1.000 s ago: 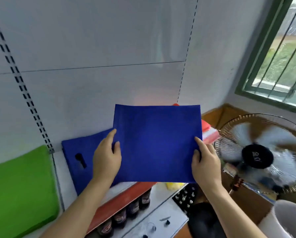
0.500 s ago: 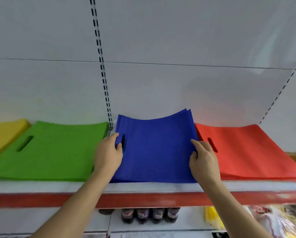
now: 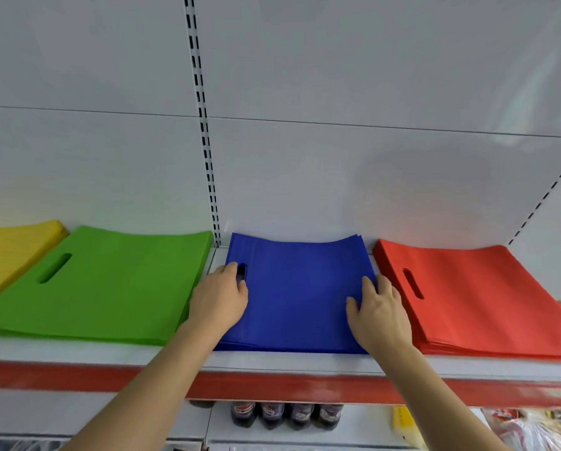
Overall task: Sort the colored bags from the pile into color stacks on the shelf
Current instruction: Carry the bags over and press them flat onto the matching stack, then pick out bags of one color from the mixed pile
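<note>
A stack of blue bags (image 3: pixel 297 294) lies flat on the white shelf (image 3: pixel 272 361) in the middle. My left hand (image 3: pixel 219 297) rests palm-down on the stack's left edge, fingertips at the handle slot. Spread flat on the stack's right part lies my right hand (image 3: pixel 378 312), its fingers apart. Neither hand grips a bag. To the left sit a green stack (image 3: pixel 110 284) and a yellow stack (image 3: pixel 9 252). A red stack (image 3: pixel 477 294) lies to the right. The unsorted pile is out of view.
The shelf has a red front strip (image 3: pixel 272 387). A white back panel with slotted uprights (image 3: pixel 204 125) rises behind the stacks. Dark bottles (image 3: pixel 285 415) and packaged goods (image 3: pixel 533 428) stand on the shelf below.
The blue bag I held up a second ago now lies on the blue stack. Both hands went from gripping its edges to lying flat on top. My view turned left to face the shelf.
</note>
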`<state>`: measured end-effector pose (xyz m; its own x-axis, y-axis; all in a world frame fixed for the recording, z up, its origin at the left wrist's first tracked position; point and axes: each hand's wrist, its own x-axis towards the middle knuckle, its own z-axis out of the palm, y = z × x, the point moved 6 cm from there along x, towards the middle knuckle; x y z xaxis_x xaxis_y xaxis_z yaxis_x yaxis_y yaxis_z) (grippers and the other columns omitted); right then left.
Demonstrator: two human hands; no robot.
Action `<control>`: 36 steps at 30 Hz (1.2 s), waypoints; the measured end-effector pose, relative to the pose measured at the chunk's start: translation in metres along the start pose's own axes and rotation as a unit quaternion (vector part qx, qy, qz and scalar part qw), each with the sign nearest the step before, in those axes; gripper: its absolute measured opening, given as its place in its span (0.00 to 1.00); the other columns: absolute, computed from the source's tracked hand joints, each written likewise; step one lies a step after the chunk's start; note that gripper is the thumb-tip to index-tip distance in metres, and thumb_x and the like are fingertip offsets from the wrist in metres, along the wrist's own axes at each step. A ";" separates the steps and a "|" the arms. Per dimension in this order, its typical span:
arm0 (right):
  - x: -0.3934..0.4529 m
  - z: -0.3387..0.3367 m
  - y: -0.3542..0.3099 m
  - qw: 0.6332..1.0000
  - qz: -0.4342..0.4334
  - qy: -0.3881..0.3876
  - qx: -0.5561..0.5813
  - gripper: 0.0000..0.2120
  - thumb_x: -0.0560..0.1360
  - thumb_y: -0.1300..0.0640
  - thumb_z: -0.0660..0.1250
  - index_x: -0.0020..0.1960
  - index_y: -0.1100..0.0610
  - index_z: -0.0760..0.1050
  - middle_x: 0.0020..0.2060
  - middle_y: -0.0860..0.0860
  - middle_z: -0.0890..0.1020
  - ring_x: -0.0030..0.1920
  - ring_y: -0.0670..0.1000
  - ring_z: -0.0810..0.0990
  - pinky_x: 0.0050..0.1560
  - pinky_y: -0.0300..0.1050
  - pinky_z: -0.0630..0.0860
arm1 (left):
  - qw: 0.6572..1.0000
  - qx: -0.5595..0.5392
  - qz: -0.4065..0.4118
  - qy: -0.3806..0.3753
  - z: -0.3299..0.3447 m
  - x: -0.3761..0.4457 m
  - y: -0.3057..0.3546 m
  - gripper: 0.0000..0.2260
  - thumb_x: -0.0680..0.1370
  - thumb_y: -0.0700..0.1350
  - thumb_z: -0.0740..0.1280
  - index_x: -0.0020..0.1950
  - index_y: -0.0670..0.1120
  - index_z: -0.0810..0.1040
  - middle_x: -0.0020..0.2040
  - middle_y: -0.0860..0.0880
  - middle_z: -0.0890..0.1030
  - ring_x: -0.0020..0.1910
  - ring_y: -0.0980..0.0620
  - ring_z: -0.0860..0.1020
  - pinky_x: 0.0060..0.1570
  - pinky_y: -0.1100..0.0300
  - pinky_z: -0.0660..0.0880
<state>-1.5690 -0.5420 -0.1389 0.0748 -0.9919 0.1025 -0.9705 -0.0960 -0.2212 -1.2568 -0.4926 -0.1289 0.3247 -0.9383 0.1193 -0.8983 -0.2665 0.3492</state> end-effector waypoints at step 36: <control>-0.107 0.005 -0.263 0.917 -0.396 0.011 0.036 0.40 0.82 0.30 0.43 0.84 0.54 0.60 0.84 0.59 0.56 0.85 0.61 0.49 0.83 0.61 0.54 | 0.949 0.156 -0.209 0.179 -0.132 -0.187 -0.158 0.33 0.84 0.65 0.54 0.83 0.46 0.64 0.84 0.42 0.60 0.84 0.41 0.54 0.81 0.40 0.54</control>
<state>-1.3205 -0.4113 -0.0970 0.7452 -0.6061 0.2781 -0.5952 -0.7926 -0.1326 -1.1368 -0.2458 -0.0833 0.7008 -0.6165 0.3590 -0.6954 -0.7026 0.1508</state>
